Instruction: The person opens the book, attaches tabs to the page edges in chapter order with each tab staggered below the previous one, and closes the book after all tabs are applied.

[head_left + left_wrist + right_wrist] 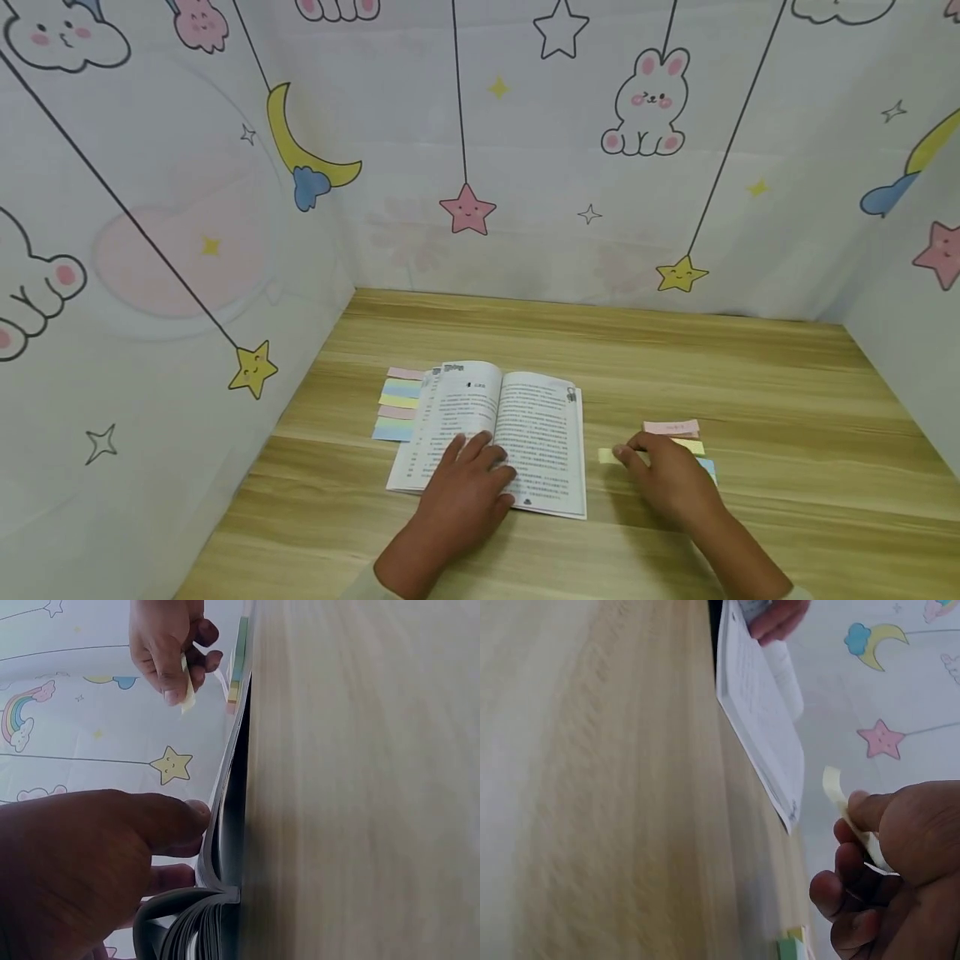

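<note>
An open book (538, 433) with printed pages lies on the table. My left hand (467, 493) rests on its lower middle, over the left page and the fold, with the fingers spread on the paper. To the right of the book, my right hand (673, 482) pinches a pale yellow sticky tab (606, 456) between thumb and fingers. In the right wrist view the sticky tab (832, 781) sticks out past the fingertips and bends slightly. Several pink, blue and yellow tabs (397, 411) project from the book's left edge.
Partly under my right hand lie more sticky tabs (670, 428) in pink, yellow and blue. The wooden table (600, 337) is enclosed at the back and both sides by white cloth (555, 167) printed with stars, moons and rabbits.
</note>
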Motion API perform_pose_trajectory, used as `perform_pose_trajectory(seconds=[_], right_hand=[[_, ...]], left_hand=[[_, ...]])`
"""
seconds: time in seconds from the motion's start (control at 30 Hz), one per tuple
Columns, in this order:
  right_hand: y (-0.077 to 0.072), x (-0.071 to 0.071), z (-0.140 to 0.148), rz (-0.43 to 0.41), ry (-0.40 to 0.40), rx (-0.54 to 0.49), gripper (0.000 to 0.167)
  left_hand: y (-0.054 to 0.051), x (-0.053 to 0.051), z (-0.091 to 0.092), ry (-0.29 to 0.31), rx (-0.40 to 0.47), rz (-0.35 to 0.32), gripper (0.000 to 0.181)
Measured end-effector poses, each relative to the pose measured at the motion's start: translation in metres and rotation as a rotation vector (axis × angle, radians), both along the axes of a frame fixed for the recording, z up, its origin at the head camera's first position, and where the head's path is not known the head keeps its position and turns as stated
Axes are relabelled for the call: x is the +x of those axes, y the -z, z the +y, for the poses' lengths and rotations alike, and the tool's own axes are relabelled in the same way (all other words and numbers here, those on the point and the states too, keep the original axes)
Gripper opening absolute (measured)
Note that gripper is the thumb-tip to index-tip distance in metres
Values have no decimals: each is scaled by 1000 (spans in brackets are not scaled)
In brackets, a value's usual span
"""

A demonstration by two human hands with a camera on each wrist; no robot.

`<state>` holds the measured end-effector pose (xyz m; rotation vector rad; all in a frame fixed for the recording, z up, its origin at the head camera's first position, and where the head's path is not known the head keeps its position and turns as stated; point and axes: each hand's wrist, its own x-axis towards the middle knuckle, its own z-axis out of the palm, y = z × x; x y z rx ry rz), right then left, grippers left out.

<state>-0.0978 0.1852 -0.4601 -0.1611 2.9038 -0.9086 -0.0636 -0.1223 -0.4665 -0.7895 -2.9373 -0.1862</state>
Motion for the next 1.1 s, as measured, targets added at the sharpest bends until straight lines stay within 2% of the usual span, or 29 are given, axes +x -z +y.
perform_pose_trajectory(seconds=[0.1, 0.27, 0.43, 0.53, 0.67, 0.87, 1.1], right_hand=[[5, 1, -10, -12, -33, -35, 24], [11, 2, -24, 60, -81, -73, 15], [16, 1, -34, 75, -78, -89, 7], [19, 0, -39, 54, -58, -83, 4], [21, 0, -42, 51, -73, -63, 4], [23, -2, -46, 78, -114, -43, 7], [26, -4, -48, 108, -116, 2, 4]], left_hand=[[1, 0, 1, 1, -4, 0, 31], [3, -1, 2, 6, -19, 7, 31], [4, -1, 2, 6, -39, 9, 31], [4, -1, 2, 8, -47, 9, 31], [4, -1, 3, 12, -56, 17, 31], [5, -1, 2, 14, -57, 23, 31], [5, -1, 1, 14, -62, 31, 29]])
